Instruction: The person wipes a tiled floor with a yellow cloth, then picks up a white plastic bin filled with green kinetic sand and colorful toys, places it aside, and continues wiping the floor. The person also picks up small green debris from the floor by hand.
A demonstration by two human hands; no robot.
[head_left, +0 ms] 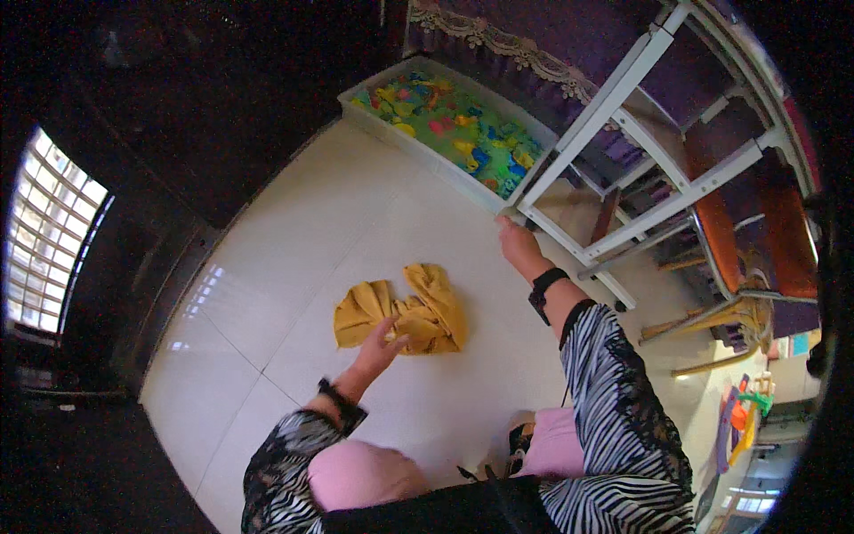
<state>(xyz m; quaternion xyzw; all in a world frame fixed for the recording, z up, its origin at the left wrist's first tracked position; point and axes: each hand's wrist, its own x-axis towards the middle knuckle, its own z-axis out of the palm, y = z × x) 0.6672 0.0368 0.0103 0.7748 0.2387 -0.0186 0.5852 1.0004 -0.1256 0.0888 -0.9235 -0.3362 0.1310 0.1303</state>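
Note:
A crumpled mustard-yellow cloth [439,307] lies bunched on the pale tiled floor before me. My left hand [377,350] is over its near left side, fingers apart and holding nothing; whether the fingertips touch the fabric is unclear. Farther off to the right, my right hand [521,246] reaches out with its fingers drawn together at the near corner of a long, shallow white box [425,158]. What those fingers hold, if anything, is too small to make out. Many small colourful plastic pieces [463,133] in green, yellow, blue and red fill the box.
A white metal frame [614,111] on legs rises just right of the box. Beyond it stands an orange-brown chair [716,240] with metal legs. Purple lace-edged fabric [534,58] hangs behind the box. Dark furniture [169,151] borders the floor on the left.

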